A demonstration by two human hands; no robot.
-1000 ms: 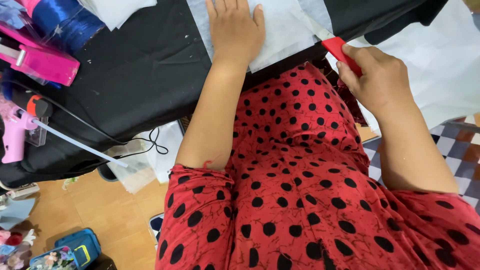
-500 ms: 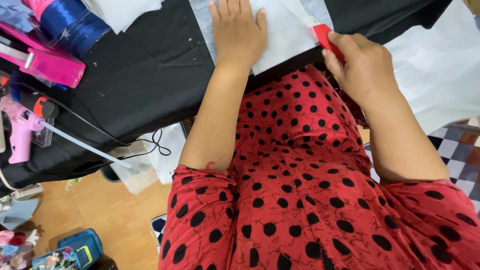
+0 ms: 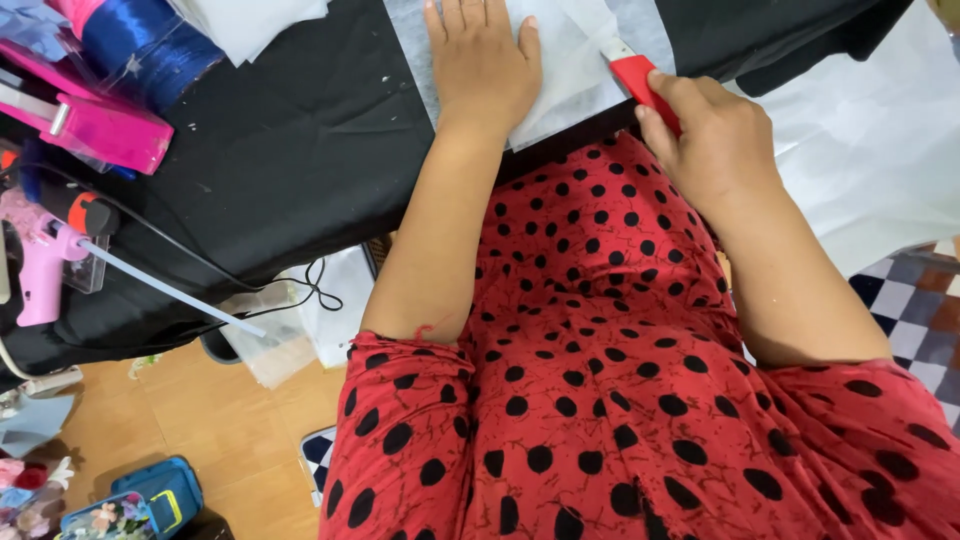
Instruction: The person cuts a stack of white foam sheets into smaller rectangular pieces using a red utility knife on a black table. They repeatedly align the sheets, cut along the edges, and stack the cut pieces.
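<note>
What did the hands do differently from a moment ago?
The right hand slid the red cutter it grips up from the table edge onto the white sheet, its tip now resting there. The left hand stayed flat on the sheet, pressing it down. The pink glue gun and the blue ribbon spool did not move.

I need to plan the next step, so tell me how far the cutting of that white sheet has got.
Done: the white sheet lies flat on the black cloth, pinned by the left hand. In hand: the right hand grips a red cutter, blade end on the sheet near its lower right edge. Left: no finished cut line or separated piece can be made out, so most of the cutting seems still to do.
</note>
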